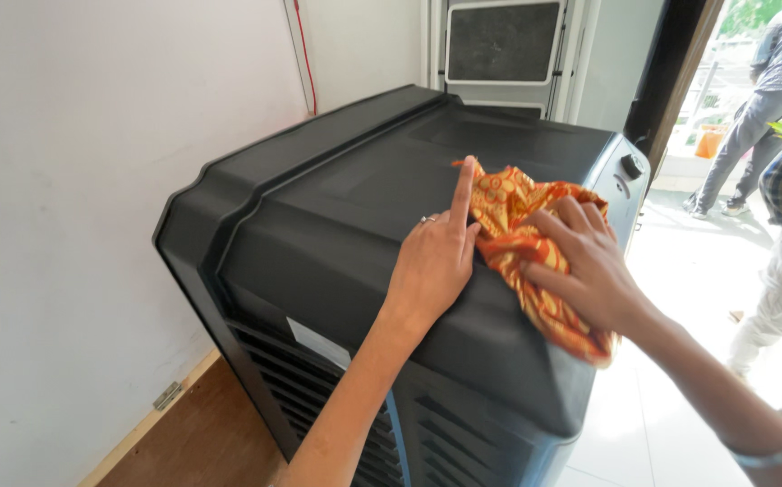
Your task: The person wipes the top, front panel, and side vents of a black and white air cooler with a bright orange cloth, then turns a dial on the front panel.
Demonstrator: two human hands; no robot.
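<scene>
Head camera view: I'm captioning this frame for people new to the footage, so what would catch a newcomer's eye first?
The orange patterned cloth stands out, bunched on the dark top of the big black air cooler that fills the middle. The right hand presses on the cloth, while the left hand rests beside it, forefinger along the cloth's edge. At far right, in a bright doorway, two other people stand.

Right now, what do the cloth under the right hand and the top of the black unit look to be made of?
The cloth looks like thin woven fabric, orange with a yellow print: it bunches and folds softly under the right hand. The unit's top looks like moulded plastic, matte black with a faint sheen and rounded edges. The left hand rests on it.
</scene>
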